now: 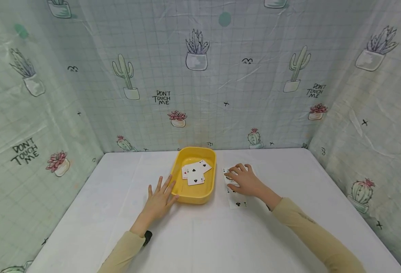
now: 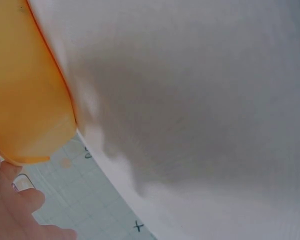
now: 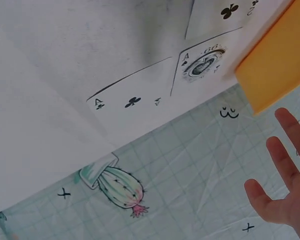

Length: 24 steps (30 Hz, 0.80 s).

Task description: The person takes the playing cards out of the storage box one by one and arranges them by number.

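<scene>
A yellow plastic tray stands on the white table with several playing cards overlapping inside. My left hand is at the tray's near left side, its fingers spread and apparently touching the rim. In the left wrist view, part of that hand shows beside the tray. Right of the tray, my right hand hovers over more cards with fingers spread. The right wrist view shows an ace of clubs, an ace of spades and a two of clubs lying flat.
The white tabletop stretches around the tray and cards. A fabric backdrop printed with cacti and succulents rises behind the table and along both sides. A dark band sits on the left wrist.
</scene>
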Each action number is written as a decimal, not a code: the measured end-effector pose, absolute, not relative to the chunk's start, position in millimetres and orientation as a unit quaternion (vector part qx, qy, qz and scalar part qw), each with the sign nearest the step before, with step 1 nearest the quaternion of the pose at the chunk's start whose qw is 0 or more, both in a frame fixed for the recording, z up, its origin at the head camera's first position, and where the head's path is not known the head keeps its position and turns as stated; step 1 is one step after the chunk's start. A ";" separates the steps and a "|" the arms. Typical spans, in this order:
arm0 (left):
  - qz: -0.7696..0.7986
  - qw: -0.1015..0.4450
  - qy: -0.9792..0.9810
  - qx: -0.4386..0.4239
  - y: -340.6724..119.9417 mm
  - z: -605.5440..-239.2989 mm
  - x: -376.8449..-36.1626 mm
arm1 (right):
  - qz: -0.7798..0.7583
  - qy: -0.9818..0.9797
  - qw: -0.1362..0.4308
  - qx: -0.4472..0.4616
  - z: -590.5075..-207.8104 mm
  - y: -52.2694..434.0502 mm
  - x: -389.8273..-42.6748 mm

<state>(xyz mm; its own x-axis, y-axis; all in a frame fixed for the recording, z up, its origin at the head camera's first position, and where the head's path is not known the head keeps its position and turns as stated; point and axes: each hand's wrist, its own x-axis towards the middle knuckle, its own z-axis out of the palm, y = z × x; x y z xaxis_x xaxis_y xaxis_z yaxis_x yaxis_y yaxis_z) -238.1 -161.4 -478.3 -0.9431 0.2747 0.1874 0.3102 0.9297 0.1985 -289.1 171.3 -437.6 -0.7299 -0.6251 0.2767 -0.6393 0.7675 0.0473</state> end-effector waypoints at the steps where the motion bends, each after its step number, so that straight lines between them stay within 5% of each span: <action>1: -0.113 0.077 -0.979 -0.149 -161.4 -478.2 -237.8 | 0.028 -0.930 0.140 0.339 -436.2 169.4 -290.8; 13: -0.103 0.079 -0.981 -0.146 -161.1 -478.1 -238.7 | 0.035 -0.942 0.115 0.314 -422.0 140.6 -315.9; 24: -0.108 0.106 -0.976 -0.158 -161.4 -482.6 -240.5 | 0.045 -0.954 0.022 0.296 -422.5 99.0 -334.8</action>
<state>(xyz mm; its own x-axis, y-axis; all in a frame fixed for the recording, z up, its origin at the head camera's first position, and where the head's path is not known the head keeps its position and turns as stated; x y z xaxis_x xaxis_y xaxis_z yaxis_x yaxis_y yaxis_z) -240.5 -161.4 -482.6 -0.9274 0.2854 0.2417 0.3314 0.9266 0.1778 -334.8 99.0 -422.5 -0.8241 -0.5624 0.0679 -0.5663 0.8211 -0.0723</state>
